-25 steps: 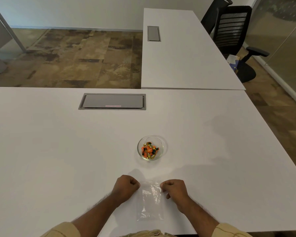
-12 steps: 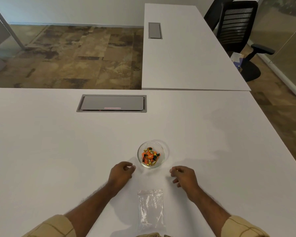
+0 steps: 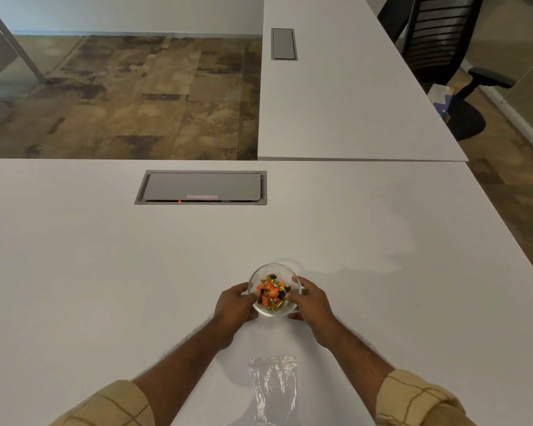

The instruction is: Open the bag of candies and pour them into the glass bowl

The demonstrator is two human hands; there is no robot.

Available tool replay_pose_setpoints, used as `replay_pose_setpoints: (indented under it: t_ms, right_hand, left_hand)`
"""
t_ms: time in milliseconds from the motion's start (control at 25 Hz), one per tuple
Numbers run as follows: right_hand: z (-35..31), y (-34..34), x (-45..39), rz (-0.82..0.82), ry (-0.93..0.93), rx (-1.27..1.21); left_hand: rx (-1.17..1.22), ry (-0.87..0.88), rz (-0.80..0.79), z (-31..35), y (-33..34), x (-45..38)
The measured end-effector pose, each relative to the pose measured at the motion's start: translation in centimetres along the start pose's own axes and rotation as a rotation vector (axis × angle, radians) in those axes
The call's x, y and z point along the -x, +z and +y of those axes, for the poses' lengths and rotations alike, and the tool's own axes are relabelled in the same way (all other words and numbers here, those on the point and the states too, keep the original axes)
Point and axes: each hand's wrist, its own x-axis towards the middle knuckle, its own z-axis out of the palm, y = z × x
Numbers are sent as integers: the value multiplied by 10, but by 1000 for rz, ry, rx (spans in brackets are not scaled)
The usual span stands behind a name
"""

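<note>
A small glass bowl (image 3: pixel 271 269) stands on the white table (image 3: pixel 105 287) and holds several orange, gold and dark green wrapped candies (image 3: pixel 272 292). My left hand (image 3: pixel 236 302) grips the bowl's left side and my right hand (image 3: pixel 311 299) grips its right side, fingers curled around the rim. The clear plastic bag (image 3: pixel 273 385) lies flat and empty-looking on the table near the front edge, between my forearms, touched by neither hand.
A grey cable hatch (image 3: pixel 201 187) is set into the table beyond the bowl. A second white table (image 3: pixel 351 87) with its own hatch joins at the back right. A black office chair (image 3: pixel 437 38) stands at the far right.
Both hands let go of the bag's top edge, moved forward across the table and closed around the sides of the bowl. The bag stays flat near the front edge.
</note>
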Motion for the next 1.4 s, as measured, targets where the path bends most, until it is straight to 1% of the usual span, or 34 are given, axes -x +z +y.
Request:
replay_pose_setpoints:
  t_ms: [160, 360, 480, 600, 760, 960, 1120, 1240, 1320, 1360, 1400]
  right_hand:
    - [0, -2, -4, 70, -38, 29]
    - [-25, -33, -17, 152, -84, -21]
    - [-48, -60, -32, 204, -110, -67]
    - [-66, -90, -54, 264, -117, -85]
    - [-80, -128, -81, 286, -96, -73]
    - [-83, -160, -105, 289, -55, -53]
    - [-77, -164, -111, 285, -40, -44]
    - [-74, -163, -115, 289, -36, -57]
    - [-76, -160, -109, 267, -2, -17]
    - [-80, -157, -102, 269, -3, 46]
    - [-81, -154, -98, 323, -28, 112]
  left_hand:
    - [19, -8, 27, 0, 5, -7]
    - [12, 56, -52, 43, 30, -13]
    - [3, 94, -110, 74, 60, -29]
    - [-3, 97, -147, 100, 99, -49]
    - [-54, 97, -174, 117, 151, -79]
    - [-112, 77, -186, 122, 187, -98]
    - [-139, 62, -183, 122, 192, -97]
    - [-142, 47, -215, 122, 191, -98]
    - [-150, 22, -249, 121, 186, -93]
    - [-199, 35, -266, 121, 181, -88]
    - [-277, 60, -223, 119, 176, -85]
